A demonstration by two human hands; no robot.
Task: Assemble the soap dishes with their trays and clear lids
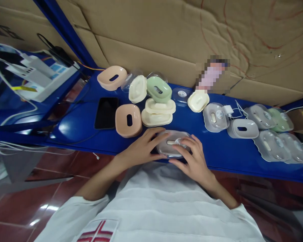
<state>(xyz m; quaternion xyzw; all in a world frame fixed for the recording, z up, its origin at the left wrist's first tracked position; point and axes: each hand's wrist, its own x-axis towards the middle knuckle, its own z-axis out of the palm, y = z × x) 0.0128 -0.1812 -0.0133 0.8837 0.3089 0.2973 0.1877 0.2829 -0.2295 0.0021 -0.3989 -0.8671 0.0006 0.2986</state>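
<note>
A box with a clear lid [164, 149] is held near the front edge of the blue counter [222, 151], just in front of the person's white shirt [166, 201]. Its left side is held by the left hand [141, 148], with the fingers reaching over the lid and the thumb low at the front. Its right side is held by the right hand [192, 156], with the fingers bent over the lid and the thumb near the front edge. The hands are kept a little apart, and the middle of the lid can be seen between them. Just behind the box, two cream pieces [160, 106] are stacked, and a green piece [165, 94] is set behind them. To the left, a peach box with a slot [121, 126] is placed beside a flat black device [106, 112], and another peach box [104, 80] is seen farther back. To the right, more clear-topped boxes [218, 122] are spread out, with a white box [243, 134] among them. Tall brown cardboard [141, 33] is seen behind everything.
</note>
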